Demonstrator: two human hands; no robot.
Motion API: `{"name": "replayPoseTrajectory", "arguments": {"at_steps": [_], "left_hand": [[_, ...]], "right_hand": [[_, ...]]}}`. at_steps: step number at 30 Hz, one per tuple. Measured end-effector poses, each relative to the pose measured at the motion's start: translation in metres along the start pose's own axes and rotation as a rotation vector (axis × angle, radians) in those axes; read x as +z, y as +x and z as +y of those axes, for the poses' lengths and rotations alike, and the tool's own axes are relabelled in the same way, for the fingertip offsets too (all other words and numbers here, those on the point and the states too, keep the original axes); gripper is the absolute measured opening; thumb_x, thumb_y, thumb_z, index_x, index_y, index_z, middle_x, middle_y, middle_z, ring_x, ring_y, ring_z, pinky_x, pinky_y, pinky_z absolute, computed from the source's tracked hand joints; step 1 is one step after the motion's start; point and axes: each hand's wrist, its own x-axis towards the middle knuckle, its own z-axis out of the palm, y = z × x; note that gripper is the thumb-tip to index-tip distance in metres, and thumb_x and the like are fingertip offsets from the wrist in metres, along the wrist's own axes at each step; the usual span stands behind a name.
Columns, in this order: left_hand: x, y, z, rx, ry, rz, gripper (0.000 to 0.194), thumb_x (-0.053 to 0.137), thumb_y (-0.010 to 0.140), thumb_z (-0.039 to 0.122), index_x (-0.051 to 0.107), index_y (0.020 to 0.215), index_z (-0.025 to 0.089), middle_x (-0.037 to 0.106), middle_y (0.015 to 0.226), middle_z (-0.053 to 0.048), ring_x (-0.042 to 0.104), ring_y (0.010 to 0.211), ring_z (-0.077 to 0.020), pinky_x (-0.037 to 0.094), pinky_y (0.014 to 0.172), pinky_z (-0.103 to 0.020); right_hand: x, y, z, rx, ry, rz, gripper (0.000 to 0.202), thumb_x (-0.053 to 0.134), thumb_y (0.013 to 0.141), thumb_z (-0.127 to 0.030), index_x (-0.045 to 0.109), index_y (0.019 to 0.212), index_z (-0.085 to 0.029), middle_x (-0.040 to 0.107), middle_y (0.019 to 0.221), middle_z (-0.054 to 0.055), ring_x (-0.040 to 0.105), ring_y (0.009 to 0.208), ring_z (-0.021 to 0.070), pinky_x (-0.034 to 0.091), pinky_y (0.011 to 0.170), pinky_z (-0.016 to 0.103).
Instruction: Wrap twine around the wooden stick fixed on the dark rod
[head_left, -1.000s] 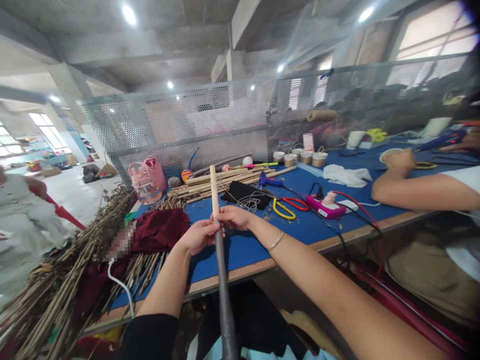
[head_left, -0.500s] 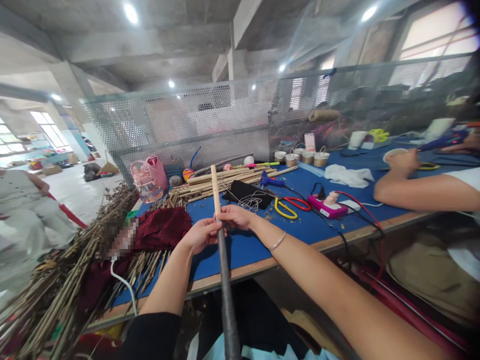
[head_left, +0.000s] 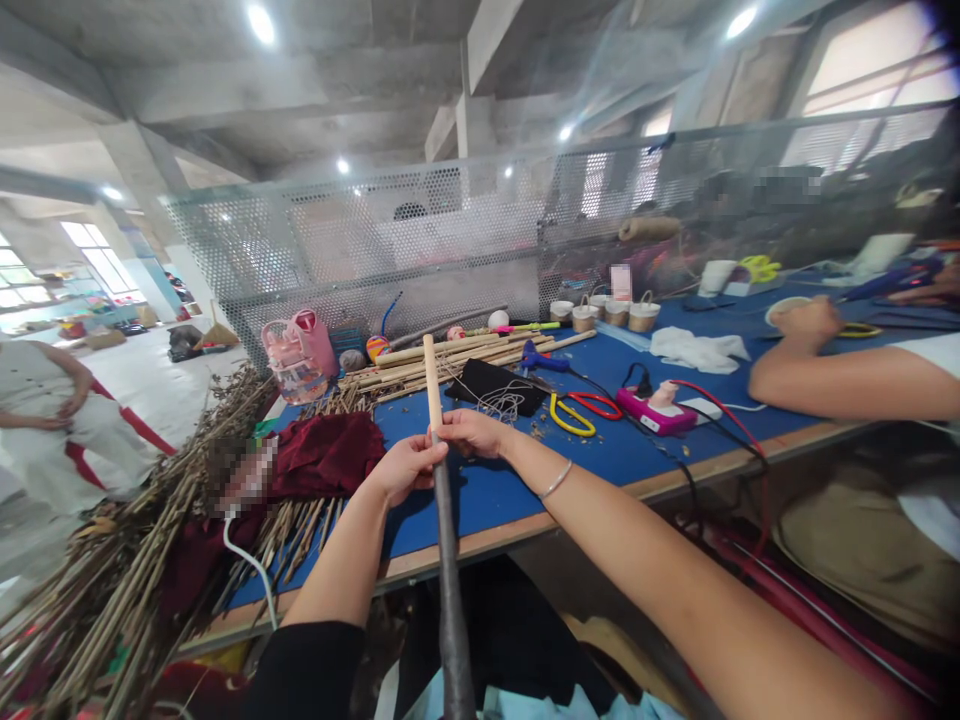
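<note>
A pale wooden stick [head_left: 432, 375] points away from me, its near end meeting a long dark grey rod [head_left: 451, 590] that runs down toward my lap. My left hand [head_left: 409, 467] pinches the joint from the left. From the right, my right hand [head_left: 471, 433] grips the lower part of the pale stick, with a bracelet on that wrist. Both hands nearly touch, above the blue table [head_left: 487, 500] near its front edge. My fingers partly hide where stick and rod meet.
Dry twigs [head_left: 135, 540] and dark red cloth [head_left: 326, 455] lie left. Behind are more pale sticks [head_left: 480, 350]. Yellow-and-red scissors [head_left: 572, 418], a blue glue gun [head_left: 544, 361] and a magenta power strip [head_left: 656, 412] sit right. Another person's arm [head_left: 855, 380] rests at far right.
The pale stick seems to have turned: small dark marks along its upper face no longer show. Its tip is slightly lower. At far left, a standing person's arms have come into view.
</note>
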Motion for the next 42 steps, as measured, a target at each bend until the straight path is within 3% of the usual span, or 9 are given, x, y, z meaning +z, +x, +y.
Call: {"name": "replayPoseTrajectory", "arguments": {"at_steps": [7,13,19,25,30,37,42], "left_hand": [[0.0012,-0.0024,0.0035,-0.014,-0.013,-0.02,0.036,0.077,0.059,0.035,0.057,0.078,0.012,0.058,0.063,-0.002,0.06,0.061,-0.0128,0.045,0.051,-0.02],[0.0023,-0.0005,-0.0001,0.012,0.016,0.056,0.034,0.079,0.057,0.033,0.052,0.066,0.013,0.046,0.051,0.006,0.045,0.043,-0.0039,0.039,0.046,-0.017],[0.002,0.0,0.0007,-0.002,0.006,0.014,0.037,0.078,0.056,0.037,0.059,0.074,0.011,0.054,0.059,0.0,0.056,0.057,-0.0103,0.046,0.053,-0.021],[0.001,0.0006,-0.0003,0.013,0.009,0.053,0.033,0.078,0.059,0.034,0.054,0.066,0.012,0.047,0.052,0.005,0.046,0.044,-0.0043,0.042,0.047,-0.017],[0.0008,-0.0004,0.0017,0.014,-0.006,-0.005,0.033,0.077,0.061,0.035,0.06,0.075,0.011,0.058,0.063,-0.002,0.057,0.057,-0.0099,0.046,0.054,-0.02],[-0.0015,0.0045,-0.0049,0.054,0.039,0.085,0.033,0.079,0.058,0.032,0.053,0.066,0.013,0.051,0.055,0.004,0.049,0.046,-0.0046,0.042,0.047,-0.016],[-0.0012,0.0011,-0.0004,0.028,0.011,-0.002,0.036,0.078,0.058,0.036,0.059,0.075,0.01,0.056,0.061,-0.001,0.057,0.057,-0.0103,0.046,0.053,-0.02]], "right_hand": [[-0.0026,0.001,0.0008,-0.016,0.078,-0.076,0.034,0.063,0.074,-0.041,0.056,0.09,-0.012,0.038,0.048,-0.008,0.02,0.036,0.0019,0.012,0.033,0.016],[-0.002,0.0023,0.0026,-0.003,-0.008,0.002,0.032,0.066,0.071,-0.04,0.052,0.076,-0.012,0.033,0.041,-0.009,0.022,0.033,0.0026,0.012,0.032,0.017],[-0.0034,0.0034,0.0037,-0.006,0.055,-0.041,0.034,0.065,0.071,-0.042,0.053,0.083,-0.012,0.04,0.046,-0.008,0.023,0.034,0.002,0.013,0.033,0.017],[-0.0036,0.003,0.0035,-0.006,0.018,0.012,0.032,0.067,0.07,-0.04,0.054,0.079,-0.012,0.033,0.042,-0.01,0.021,0.034,0.0022,0.012,0.033,0.017],[-0.0042,0.0019,0.0019,0.002,0.113,-0.035,0.037,0.067,0.07,-0.04,0.055,0.091,-0.012,0.035,0.046,-0.01,0.02,0.036,0.0018,0.011,0.034,0.016],[-0.0043,0.003,0.0038,-0.009,0.038,0.025,0.034,0.068,0.068,-0.041,0.054,0.079,-0.012,0.033,0.042,-0.01,0.022,0.034,0.0026,0.013,0.033,0.017],[-0.0036,0.0019,0.0027,0.005,0.102,-0.05,0.038,0.066,0.07,-0.043,0.054,0.089,-0.012,0.037,0.048,-0.009,0.021,0.036,0.0018,0.012,0.034,0.016]]}}
